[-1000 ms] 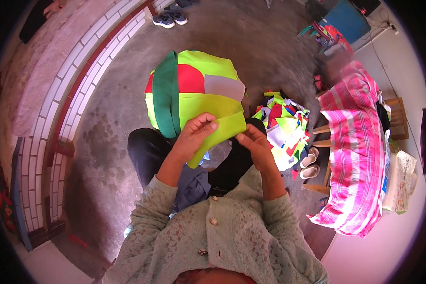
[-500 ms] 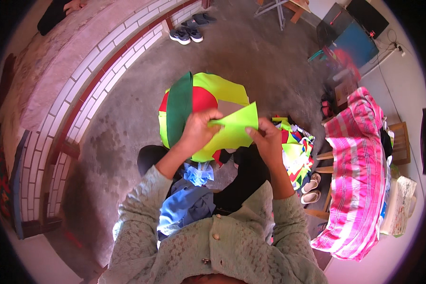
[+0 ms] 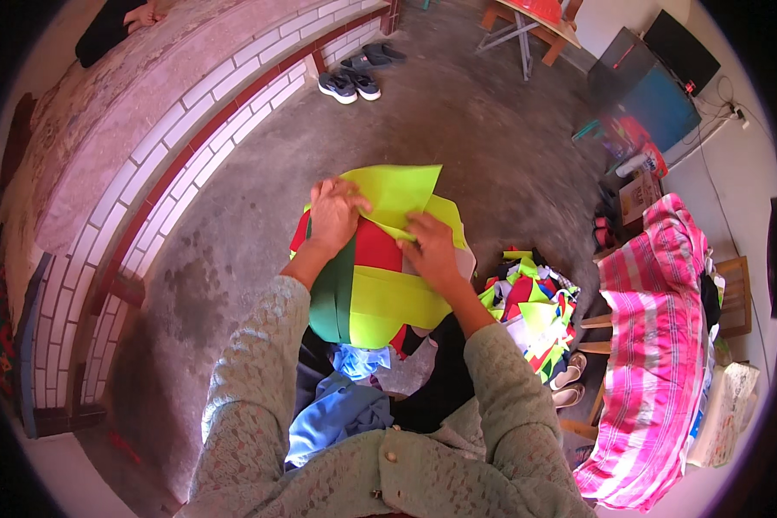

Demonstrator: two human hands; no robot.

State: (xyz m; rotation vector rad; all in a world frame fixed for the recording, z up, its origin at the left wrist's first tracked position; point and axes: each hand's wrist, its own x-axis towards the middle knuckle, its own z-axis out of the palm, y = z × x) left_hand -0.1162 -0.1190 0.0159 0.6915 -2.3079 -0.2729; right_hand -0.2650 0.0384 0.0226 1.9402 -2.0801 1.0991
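A pointed yellow-green cloth piece (image 3: 395,192) is held up over the far side of a round patchwork (image 3: 397,298) of dark green, red and yellow-green panels. My left hand (image 3: 333,214) is closed on the piece's left end, above the dark green panel. At its lower right edge, my right hand (image 3: 432,249) pinches it between thumb and fingers, over the red panel. The patchwork rests in front of my knees; what supports it is hidden. Blue cloth (image 3: 341,413) lies between my legs, close to my body.
To the right, a heap of colourful cloth scraps (image 3: 535,302) lies on the floor beside pale shoes (image 3: 569,380). Pink checked cloth (image 3: 643,363) drapes over wooden furniture. Dark shoes (image 3: 350,85) stand by the white-brick ledge (image 3: 207,142). A folding table (image 3: 535,26) is at the back.
Both hands have carried the yellow-green piece away from me and leftward, onto the patchwork's far part. A yellow-green panel nearer me is now uncovered. The view has shifted slightly.
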